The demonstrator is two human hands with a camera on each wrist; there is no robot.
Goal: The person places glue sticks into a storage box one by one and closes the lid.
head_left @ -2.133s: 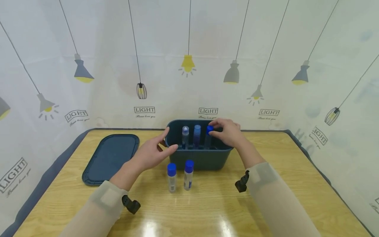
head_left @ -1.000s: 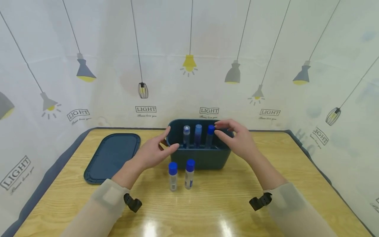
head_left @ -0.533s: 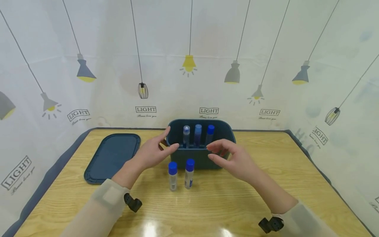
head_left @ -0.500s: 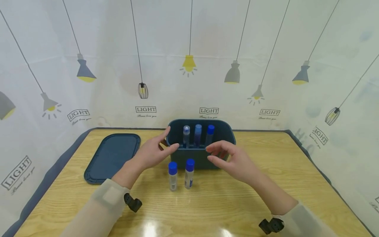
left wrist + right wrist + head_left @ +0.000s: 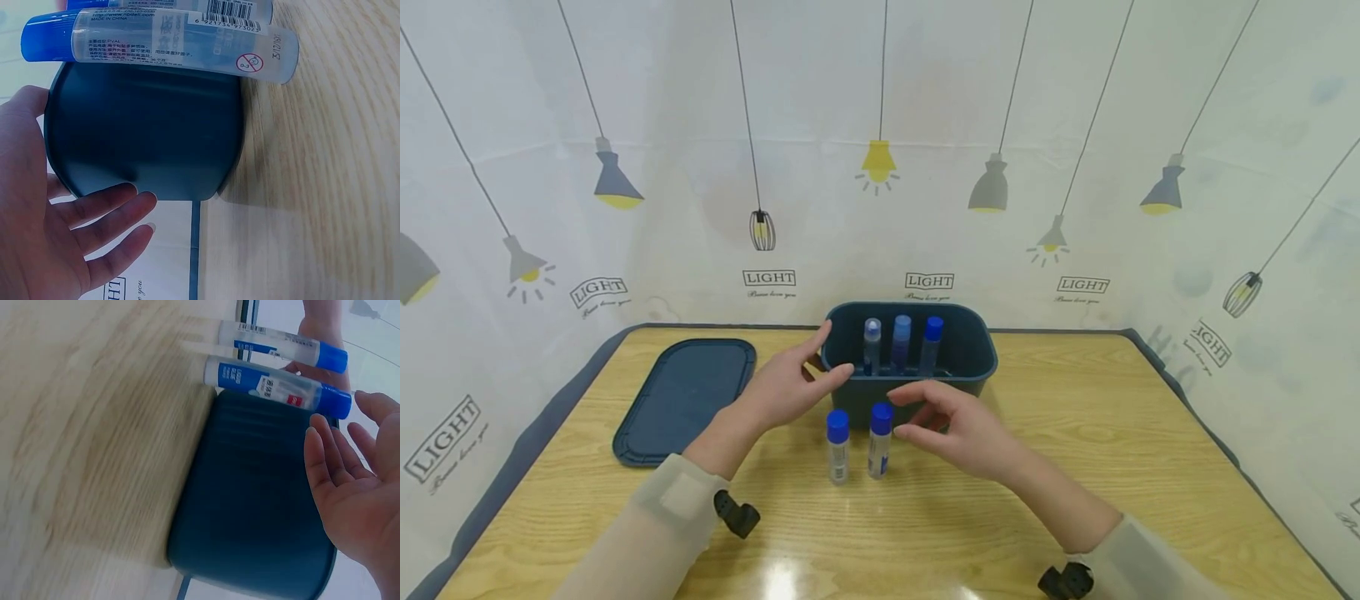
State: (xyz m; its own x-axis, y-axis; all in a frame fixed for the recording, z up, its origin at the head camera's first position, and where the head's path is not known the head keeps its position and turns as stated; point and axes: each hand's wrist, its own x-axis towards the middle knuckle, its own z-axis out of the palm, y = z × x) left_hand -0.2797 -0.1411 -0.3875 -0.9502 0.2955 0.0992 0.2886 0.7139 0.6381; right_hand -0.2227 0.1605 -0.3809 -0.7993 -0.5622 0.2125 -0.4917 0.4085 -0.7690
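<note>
A dark blue bin (image 5: 917, 396) stands at the table's back, holding three upright liquid glue bottles: one clear-topped (image 5: 872, 346), one pale blue-topped (image 5: 901, 342), one dark blue-capped (image 5: 931, 343). My left hand (image 5: 786, 387) rests against the bin's left end, thumb and index finger spread at its rim, the other fingers loose along the end wall. In front of the bin stand two blue-capped clear liquid glue bottles, a left one (image 5: 838, 450) and a right one (image 5: 880, 442). My right hand (image 5: 955, 425) reaches toward the right bottle's cap, thumb and index finger apart, seemingly not touching it.
A dark blue lid (image 5: 688, 400) lies flat on the wooden table (image 5: 925, 533), left of the bin. Behind the table hangs a pale cloth (image 5: 820, 192) printed with lamps.
My right hand has let go of the dark blue-capped glue bottle inside the bin, then moved forward out of it and left toward the standing bottles. The left hand keeps its place.
</note>
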